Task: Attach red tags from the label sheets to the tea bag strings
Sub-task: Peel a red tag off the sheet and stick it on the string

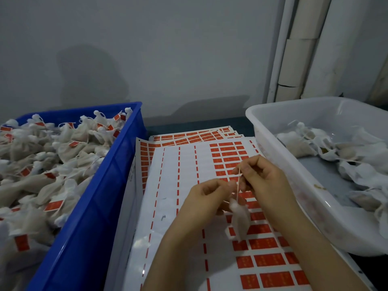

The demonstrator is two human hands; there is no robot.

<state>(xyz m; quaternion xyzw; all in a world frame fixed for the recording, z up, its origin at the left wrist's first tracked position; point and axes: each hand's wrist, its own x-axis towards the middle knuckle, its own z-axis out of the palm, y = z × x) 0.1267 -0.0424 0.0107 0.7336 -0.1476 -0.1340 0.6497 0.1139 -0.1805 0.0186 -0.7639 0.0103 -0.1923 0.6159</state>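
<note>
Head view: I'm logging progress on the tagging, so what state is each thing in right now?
Blue crate, heaped with tagged tea bags.
White tub, part filled with untagged tea bags.
Top label sheet, left columns peeled, red tags remaining on the right.
Tea bag, hanging by its string over the sheet.
Left hand, pinching the string.
Right hand, pinching the string higher up.
</note>
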